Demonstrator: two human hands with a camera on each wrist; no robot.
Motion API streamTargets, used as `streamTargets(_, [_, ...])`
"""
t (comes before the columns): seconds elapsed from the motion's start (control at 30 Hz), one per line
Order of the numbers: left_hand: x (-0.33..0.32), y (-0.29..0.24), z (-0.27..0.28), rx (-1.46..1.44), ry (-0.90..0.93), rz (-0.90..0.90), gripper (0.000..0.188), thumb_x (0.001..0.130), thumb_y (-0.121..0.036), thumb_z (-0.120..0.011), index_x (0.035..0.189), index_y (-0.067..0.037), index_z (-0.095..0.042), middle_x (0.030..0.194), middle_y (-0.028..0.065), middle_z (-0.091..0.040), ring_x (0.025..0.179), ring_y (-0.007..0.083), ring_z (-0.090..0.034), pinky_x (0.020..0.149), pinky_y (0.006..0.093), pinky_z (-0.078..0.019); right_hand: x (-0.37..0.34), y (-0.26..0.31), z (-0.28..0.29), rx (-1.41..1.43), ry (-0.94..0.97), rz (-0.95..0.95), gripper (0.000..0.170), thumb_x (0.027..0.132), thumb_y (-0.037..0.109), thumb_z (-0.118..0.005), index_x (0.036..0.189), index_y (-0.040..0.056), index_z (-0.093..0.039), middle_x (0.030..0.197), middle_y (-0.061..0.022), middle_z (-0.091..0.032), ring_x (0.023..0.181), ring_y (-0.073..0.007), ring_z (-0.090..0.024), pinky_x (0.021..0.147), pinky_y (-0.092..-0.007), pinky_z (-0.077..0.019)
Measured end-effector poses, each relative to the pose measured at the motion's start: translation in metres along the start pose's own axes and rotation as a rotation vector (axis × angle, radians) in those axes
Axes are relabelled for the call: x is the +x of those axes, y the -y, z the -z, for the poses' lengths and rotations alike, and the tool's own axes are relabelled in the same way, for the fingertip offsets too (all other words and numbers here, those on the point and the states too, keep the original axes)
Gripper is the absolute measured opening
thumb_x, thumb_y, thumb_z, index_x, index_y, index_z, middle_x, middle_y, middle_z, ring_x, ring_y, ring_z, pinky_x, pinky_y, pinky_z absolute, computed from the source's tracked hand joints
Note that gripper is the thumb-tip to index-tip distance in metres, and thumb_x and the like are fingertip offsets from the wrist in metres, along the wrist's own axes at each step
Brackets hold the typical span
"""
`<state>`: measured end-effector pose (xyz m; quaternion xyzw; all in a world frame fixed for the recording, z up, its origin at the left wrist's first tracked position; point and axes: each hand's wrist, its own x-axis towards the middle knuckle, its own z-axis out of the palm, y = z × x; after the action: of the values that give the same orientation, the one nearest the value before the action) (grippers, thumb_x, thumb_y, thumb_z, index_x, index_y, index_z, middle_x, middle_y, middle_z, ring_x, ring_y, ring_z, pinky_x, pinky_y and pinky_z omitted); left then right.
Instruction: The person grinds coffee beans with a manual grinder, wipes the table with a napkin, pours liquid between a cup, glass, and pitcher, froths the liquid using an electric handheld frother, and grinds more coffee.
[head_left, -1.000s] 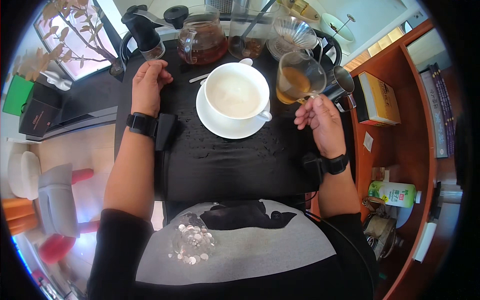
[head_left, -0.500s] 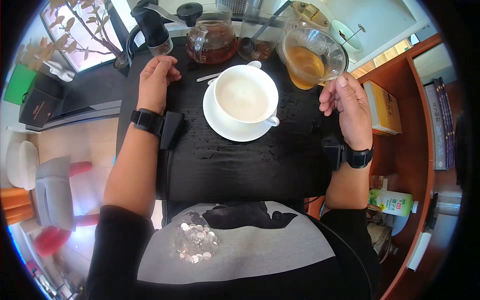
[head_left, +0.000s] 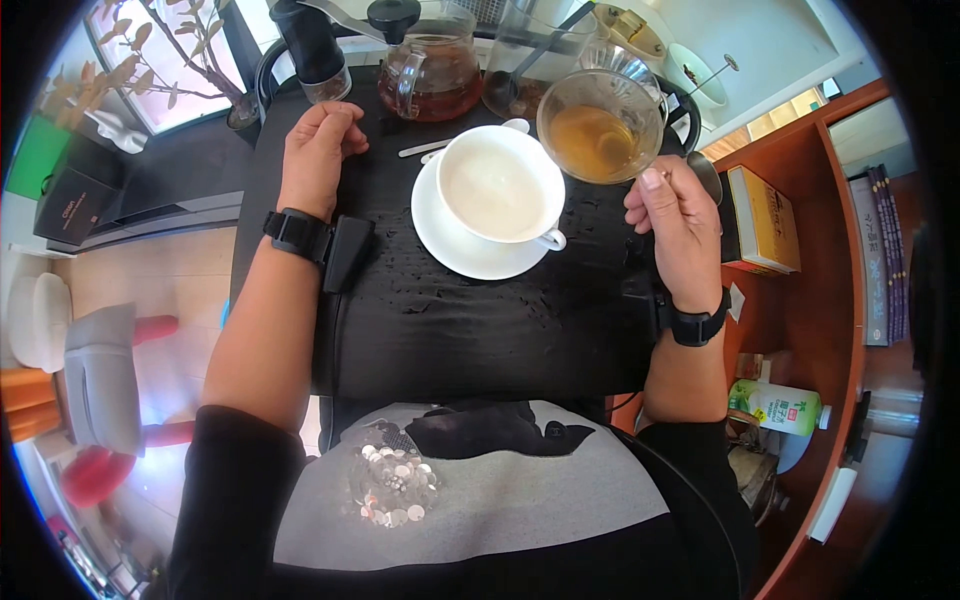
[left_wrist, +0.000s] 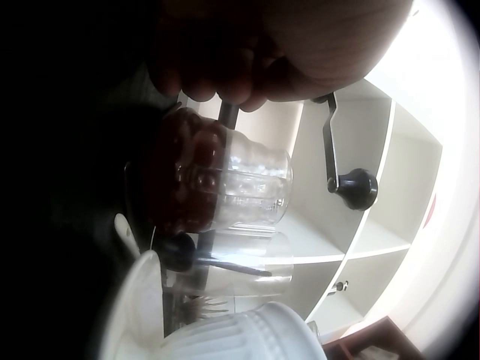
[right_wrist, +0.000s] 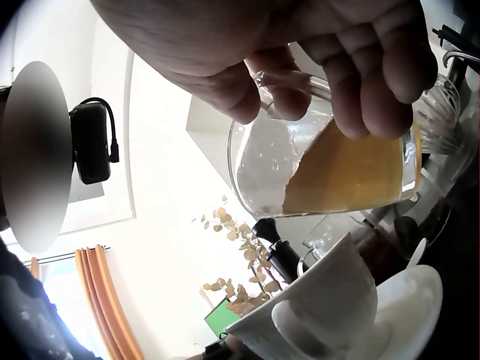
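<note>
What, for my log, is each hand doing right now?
Left hand: open, loosely curled, holding nothing.
Right hand: closed, holding the glass cup.

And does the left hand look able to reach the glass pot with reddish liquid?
Probably yes: the left hand seems to hold nothing, the glass pot stands beyond it with its handle on the near side, and nothing visible blocks the way.

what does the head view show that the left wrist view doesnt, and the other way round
Only the head view: the right hand holding the glass cup of amber liquid, and the shirt front. Only the left wrist view: the open compartments of the white shelf and the ribbed outside of the white cup. Both: the left hand, the glass teapot and the white cup.
</note>
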<state>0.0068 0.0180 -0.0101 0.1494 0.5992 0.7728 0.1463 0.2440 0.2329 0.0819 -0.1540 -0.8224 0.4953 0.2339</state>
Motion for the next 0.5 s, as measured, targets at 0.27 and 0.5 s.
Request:
streamTargets(0.27, [0.0009, 0.0010, 0.0006, 0.003, 0.005, -0.007, 0.015, 0.085, -0.014, -0.050, 0.085, -0.004, -0.061, 0.066, 0.0004, -0.055, 0.062, 0.0095, -0.054, 0.063, 0.0239, -0.0469, -0.0027, 0.0000, -0.0036, -0.067, 0.018, 0.097, 0.020, 0.089, 0.020, -0.054, 0.085, 0.0013, -0.055, 0.069, 0.0026, -0.047, 0.063, -0.0051, -0.040, 0.058, -0.0187, -0.0343])
streamTargets(0.5, [0.0002, -0.0001, -0.0006, 0.013, -0.009, -0.001, 0.015, 0.085, -0.014, -0.050, 0.085, -0.004, -0.061, 0.066, 0.0003, -0.054, 0.063, 0.0095, -0.054, 0.063, 0.0241, -0.0468, -0.0017, -0.0054, -0.0049, -0.156, 0.000, 0.149, 0.020, 0.088, 0.019, -0.055, 0.086, -0.0001, -0.056, 0.070, 0.0004, -0.048, 0.062, -0.0066, -0.041, 0.057, -0.0209, -0.0355])
